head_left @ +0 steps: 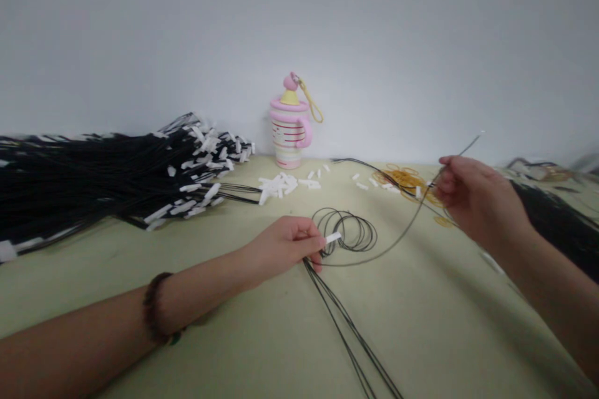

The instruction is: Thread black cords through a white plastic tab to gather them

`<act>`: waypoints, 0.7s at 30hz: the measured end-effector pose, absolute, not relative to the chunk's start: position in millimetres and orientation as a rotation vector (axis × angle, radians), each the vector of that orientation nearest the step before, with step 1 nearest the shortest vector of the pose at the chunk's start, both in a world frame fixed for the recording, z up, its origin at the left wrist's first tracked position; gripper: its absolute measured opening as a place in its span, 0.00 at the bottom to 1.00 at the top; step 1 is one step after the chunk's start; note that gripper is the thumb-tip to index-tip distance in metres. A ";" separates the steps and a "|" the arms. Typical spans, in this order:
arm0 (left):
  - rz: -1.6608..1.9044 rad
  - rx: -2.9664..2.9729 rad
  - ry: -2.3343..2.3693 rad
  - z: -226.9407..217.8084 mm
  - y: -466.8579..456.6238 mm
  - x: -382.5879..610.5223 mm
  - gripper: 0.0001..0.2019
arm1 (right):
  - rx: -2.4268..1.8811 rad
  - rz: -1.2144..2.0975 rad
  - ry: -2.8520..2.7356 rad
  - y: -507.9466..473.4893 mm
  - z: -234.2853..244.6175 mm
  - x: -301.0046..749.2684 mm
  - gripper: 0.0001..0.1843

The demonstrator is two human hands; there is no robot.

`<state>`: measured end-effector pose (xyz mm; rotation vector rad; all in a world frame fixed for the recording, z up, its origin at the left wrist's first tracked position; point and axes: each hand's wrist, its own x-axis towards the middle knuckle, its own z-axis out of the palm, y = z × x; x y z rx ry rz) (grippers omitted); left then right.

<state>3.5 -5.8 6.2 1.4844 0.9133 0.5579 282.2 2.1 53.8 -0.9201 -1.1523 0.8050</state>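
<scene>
My left hand [294, 240] is closed in a pinch on several thin black wires [362, 340], which trail toward the bottom edge. From between its thumb and finger sticks out a small white sleeve [334, 237]. Just beyond the fingertips, loose black loops [360, 230] of wire rest on the table. My right hand [472, 193], raised at the right, pinches one black wire [393, 248] near its pale-tipped end. That wire curves down and back to my left hand.
At the left lies a large bundle of black wires [93, 168] with white ends. A pink striped cup [287, 134] stands by the wall, near scattered white sleeves [281, 185]. Yellow rubber bands [402, 179] lie beyond my right hand. More black wires [556, 218] are at the right.
</scene>
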 end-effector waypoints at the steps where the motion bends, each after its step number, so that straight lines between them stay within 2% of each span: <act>1: 0.559 1.498 0.916 6.3 -5.9 3.3 0.08 | -0.983 0.707 -1.258 -1.6 51.1 274.9 0.04; 5: 0.549 1.536 0.919 5.9 -5.4 2.1 0.09 | -1.222 0.389 -1.854 -28.9 34.5 231.8 0.05; 9: 0.557 1.524 0.912 4.8 -4.0 0.8 0.09 | -1.118 0.410 -2.241 -56.1 9.8 192.0 0.10; 13: 0.561 1.502 0.891 5.9 -4.1 0.6 0.10 | -1.118 0.399 -2.339 -63.6 -5.9 180.8 0.09; 21: 0.556 1.450 0.912 9.6 -6.2 1.8 0.11 | -1.165 0.333 -2.375 -62.1 -7.6 183.0 0.09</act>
